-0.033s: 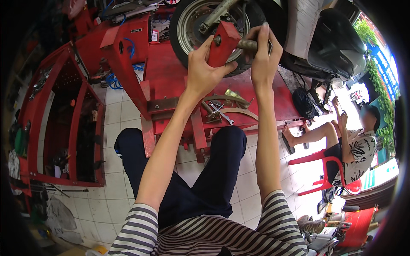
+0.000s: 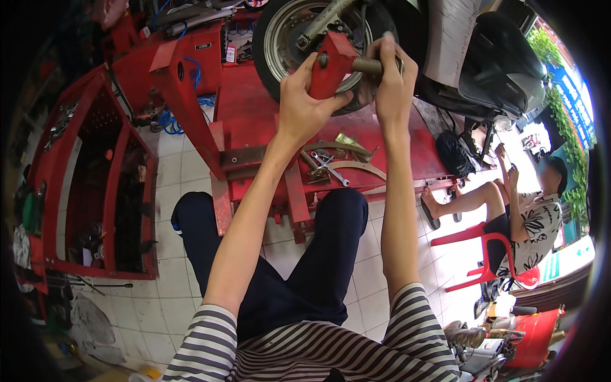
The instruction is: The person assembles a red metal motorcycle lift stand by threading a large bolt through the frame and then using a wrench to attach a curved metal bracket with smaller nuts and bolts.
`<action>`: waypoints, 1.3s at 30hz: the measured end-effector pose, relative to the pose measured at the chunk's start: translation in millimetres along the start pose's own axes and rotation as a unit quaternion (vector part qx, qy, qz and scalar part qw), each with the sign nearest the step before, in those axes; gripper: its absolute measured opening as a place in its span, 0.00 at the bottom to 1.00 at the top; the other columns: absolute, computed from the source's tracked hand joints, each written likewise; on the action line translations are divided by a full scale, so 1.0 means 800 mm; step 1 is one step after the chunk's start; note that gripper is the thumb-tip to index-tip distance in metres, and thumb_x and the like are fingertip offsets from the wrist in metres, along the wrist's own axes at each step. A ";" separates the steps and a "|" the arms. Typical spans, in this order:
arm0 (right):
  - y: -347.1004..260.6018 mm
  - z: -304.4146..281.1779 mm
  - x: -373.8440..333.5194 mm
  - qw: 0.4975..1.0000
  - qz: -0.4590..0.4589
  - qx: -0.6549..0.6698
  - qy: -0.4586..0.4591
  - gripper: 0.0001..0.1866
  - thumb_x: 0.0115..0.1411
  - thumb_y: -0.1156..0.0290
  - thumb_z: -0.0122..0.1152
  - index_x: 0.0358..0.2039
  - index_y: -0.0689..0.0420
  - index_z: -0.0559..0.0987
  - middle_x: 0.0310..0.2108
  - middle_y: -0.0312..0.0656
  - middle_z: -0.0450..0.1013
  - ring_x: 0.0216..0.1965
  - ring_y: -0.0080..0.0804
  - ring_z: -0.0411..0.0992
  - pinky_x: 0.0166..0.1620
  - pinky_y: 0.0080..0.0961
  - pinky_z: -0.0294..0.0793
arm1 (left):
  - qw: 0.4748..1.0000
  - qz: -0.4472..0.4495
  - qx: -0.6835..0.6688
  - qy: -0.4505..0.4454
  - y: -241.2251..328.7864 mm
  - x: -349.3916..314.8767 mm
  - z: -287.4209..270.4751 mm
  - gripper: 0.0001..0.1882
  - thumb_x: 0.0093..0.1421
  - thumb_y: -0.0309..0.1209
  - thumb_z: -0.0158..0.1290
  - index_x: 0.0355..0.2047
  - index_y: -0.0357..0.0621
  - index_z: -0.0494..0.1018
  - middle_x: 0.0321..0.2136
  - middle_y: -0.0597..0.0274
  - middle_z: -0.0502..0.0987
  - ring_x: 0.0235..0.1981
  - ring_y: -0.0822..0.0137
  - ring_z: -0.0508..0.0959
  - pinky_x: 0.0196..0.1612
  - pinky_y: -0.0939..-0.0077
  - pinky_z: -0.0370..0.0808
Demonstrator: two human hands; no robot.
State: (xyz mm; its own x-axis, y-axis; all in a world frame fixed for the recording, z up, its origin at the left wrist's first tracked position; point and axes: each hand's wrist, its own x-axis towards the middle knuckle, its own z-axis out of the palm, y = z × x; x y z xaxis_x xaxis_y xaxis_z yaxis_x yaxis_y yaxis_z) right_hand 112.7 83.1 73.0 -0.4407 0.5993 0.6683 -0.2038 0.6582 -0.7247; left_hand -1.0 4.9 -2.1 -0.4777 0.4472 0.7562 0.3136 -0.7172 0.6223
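My left hand (image 2: 299,102) is closed round a red metal block (image 2: 332,62), thumb on the near side. A thick threaded screw (image 2: 367,66) runs sideways through this block, and its end shows at the left face. On the screw's right end my right hand (image 2: 394,95) is wrapped with bent fingers, partly hiding a metal end piece there. Both hands are raised in front of a motorbike wheel (image 2: 270,44). Below them, a wrench (image 2: 334,172) and other metal parts lie on the red lift platform (image 2: 245,86).
A red upright post (image 2: 191,114) stands left of my arms, near a red tool cabinet (image 2: 119,184). Blue hose (image 2: 168,121) lies behind it. The motorbike (image 2: 515,73) fills the far right. A person (image 2: 531,216) sits on a red chair (image 2: 471,235) to the right.
My right hand's fingers have shifted slightly round the screw's end, and the hand sits a little more to the left. The red block has barely moved in my left hand.
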 end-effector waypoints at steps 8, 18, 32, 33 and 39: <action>-0.002 -0.002 -0.004 0.990 -0.135 -0.036 0.008 0.25 0.72 0.58 0.39 0.35 0.65 0.79 0.30 0.40 0.75 0.32 0.24 0.72 0.36 0.21 0.69 | 1.000 -0.009 0.020 0.006 0.000 0.005 -0.005 0.27 0.44 0.24 0.66 0.46 0.33 0.73 0.35 0.58 0.82 0.35 0.73 0.79 0.43 0.77 0.75; 0.013 0.014 -0.007 0.996 -0.071 0.015 0.045 0.25 0.73 0.59 0.37 0.37 0.67 0.77 0.19 0.38 0.72 0.13 0.21 0.67 0.18 0.22 0.64 | 1.000 0.001 -0.006 0.005 -0.006 0.007 -0.002 0.28 0.45 0.23 0.66 0.48 0.33 0.72 0.36 0.59 0.81 0.35 0.74 0.78 0.42 0.77 0.74; 0.034 -0.002 -0.018 0.982 -0.142 0.121 0.013 0.13 0.68 0.65 0.55 0.47 0.59 0.74 0.39 0.38 0.76 0.30 0.20 0.71 0.33 0.15 0.67 | 0.999 -0.030 0.018 0.003 0.004 -0.001 0.002 0.26 0.47 0.22 0.65 0.48 0.32 0.73 0.34 0.62 0.81 0.35 0.77 0.77 0.42 0.79 0.74; 0.033 0.003 -0.025 0.981 -0.149 0.125 0.027 0.13 0.69 0.64 0.53 0.48 0.58 0.73 0.37 0.37 0.76 0.30 0.20 0.71 0.33 0.15 0.67 | 0.999 -0.032 -0.002 0.002 0.004 -0.003 0.001 0.24 0.48 0.22 0.65 0.47 0.33 0.73 0.35 0.63 0.81 0.36 0.76 0.77 0.42 0.79 0.74; 0.014 0.000 -0.018 0.998 -0.055 0.021 0.035 0.18 0.70 0.59 0.47 0.36 0.62 0.77 0.20 0.41 0.72 0.24 0.25 0.71 0.29 0.27 0.67 | 0.999 -0.043 0.020 -0.002 0.000 -0.005 -0.002 0.16 0.50 0.21 0.64 0.39 0.35 0.73 0.28 0.67 0.77 0.26 0.79 0.73 0.30 0.83 0.68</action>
State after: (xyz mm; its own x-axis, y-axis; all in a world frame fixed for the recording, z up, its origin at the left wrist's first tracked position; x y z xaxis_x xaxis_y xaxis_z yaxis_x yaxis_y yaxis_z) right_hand 116.9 82.1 55.3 -0.3511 0.5556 0.7537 -0.2841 0.7038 -0.6512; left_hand -0.7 2.0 -5.2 -0.5007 0.5094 0.6999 0.3035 -0.6539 0.6930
